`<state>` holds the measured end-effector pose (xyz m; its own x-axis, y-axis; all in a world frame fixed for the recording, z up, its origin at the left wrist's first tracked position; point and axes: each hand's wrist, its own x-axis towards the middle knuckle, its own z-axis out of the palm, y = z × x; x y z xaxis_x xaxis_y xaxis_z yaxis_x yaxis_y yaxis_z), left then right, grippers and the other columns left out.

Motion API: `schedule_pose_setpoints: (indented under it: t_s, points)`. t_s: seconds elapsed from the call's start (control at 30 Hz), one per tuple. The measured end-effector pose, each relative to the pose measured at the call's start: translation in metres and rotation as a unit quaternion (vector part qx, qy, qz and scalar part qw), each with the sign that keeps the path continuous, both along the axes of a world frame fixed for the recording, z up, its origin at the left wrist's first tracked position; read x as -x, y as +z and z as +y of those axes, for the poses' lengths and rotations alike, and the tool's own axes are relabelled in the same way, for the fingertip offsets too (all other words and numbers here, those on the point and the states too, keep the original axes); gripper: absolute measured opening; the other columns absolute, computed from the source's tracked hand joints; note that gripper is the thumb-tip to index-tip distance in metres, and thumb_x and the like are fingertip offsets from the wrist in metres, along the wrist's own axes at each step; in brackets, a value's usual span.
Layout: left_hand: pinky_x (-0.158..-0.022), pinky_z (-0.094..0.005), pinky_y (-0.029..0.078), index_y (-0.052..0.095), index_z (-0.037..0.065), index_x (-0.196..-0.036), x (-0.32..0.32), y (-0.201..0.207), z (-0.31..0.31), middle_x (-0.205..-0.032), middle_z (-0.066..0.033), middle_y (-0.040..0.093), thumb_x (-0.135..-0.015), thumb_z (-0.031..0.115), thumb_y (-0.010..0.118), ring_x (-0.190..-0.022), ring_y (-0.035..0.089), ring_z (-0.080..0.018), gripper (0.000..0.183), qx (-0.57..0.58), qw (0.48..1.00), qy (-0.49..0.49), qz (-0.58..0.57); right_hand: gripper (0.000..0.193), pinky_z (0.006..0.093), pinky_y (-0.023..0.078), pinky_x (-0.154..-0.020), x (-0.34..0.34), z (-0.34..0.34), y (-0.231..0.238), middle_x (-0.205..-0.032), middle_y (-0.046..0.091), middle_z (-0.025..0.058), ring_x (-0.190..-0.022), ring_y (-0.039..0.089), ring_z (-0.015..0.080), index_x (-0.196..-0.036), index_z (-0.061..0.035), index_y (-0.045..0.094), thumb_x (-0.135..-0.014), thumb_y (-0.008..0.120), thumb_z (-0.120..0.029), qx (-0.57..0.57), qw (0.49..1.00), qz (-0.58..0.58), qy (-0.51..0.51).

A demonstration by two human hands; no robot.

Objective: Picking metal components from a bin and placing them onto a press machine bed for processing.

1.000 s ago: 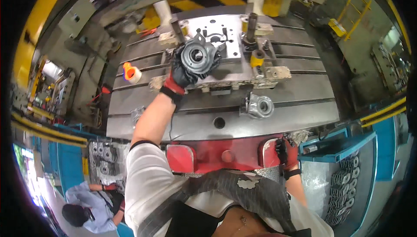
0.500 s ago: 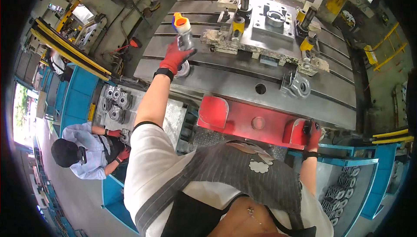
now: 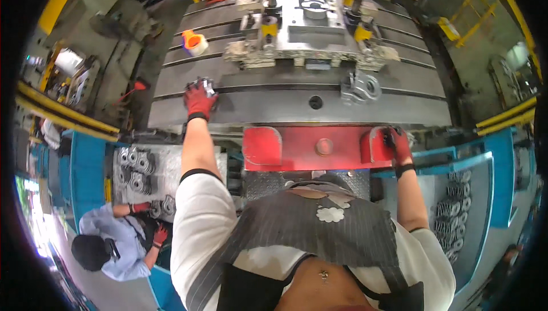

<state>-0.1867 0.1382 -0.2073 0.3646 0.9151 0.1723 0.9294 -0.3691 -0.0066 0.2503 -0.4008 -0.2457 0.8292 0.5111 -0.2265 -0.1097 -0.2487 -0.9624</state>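
My left hand (image 3: 200,101), in a red glove, is at the left front of the slotted steel press bed (image 3: 257,104). Its fingers close round a shiny grey metal part (image 3: 208,86), mostly hidden under the glove. Beyond it stands an orange-and-white container (image 3: 196,44). My right hand (image 3: 402,145), also red-gloved, rests at the right end of a red panel (image 3: 305,145), its dark fingertips bent against the upright red guard (image 3: 374,146). Another grey metal part with a ring end (image 3: 365,87) lies on the bed, right of the middle.
A die block (image 3: 314,38) with posts and a ring part (image 3: 314,7) stands further back on the bed. A co-worker (image 3: 111,248) in red gloves handles similar parts (image 3: 137,168) on the left table. A blue-framed bin (image 3: 488,197) at right holds rows of parts.
My left hand has come nearer from beside the orange-and-white container, down over the bed's front. My right hand stays at the red panel's end. The whole view has shifted with my head.
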Motion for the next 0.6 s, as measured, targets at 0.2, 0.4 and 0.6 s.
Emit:
schedule_pose_setpoints:
  t_s: [0.2, 0.4, 0.6]
  points:
    - [-0.107, -0.0499, 0.024, 0.031, 0.016, -0.140, -0.019, 0.011, -0.019, -0.141, -0.0200, 0.031, -0.067, 0.051, 0.070, -0.129, 0.028, -0.0424, 0.089, -0.066, 0.995, -0.069, -0.012, 0.033, 0.0388, 0.046, -0.078, 0.010, 0.088, 0.103, -0.101, 0.060, 0.0141, -0.093, 0.057, 0.0289, -0.103, -0.0096, 0.062, -0.077, 0.067, -0.030, 0.181, 0.901, -0.361, 0.158]
    - [-0.108, -0.0482, 0.022, 0.042, 0.006, -0.132, -0.068, -0.003, -0.089, -0.138, -0.0229, 0.035, -0.068, 0.050, 0.067, -0.128, 0.030, -0.0415, 0.082, 0.003, 0.967, -0.246, -0.066, 0.055, 0.0476, 0.033, -0.101, -0.017, 0.160, 0.081, -0.135, 0.041, 0.0162, -0.125, 0.036, 0.0367, -0.111, -0.0130, 0.062, -0.063, 0.075, -0.039, 0.387, 0.764, -0.483, 0.183]
    - [-0.107, -0.0474, 0.024, 0.044, 0.006, -0.130, -0.094, -0.015, -0.144, -0.136, -0.0216, 0.036, -0.069, 0.045, 0.067, -0.127, 0.030, -0.0412, 0.076, 0.041, 0.937, -0.305, -0.166, 0.059, 0.0353, 0.035, -0.102, -0.051, 0.175, 0.072, -0.130, 0.049, 0.0150, -0.120, 0.045, 0.0282, -0.114, -0.0042, 0.060, -0.069, 0.073, -0.039, 0.257, 0.829, -0.462, 0.181]
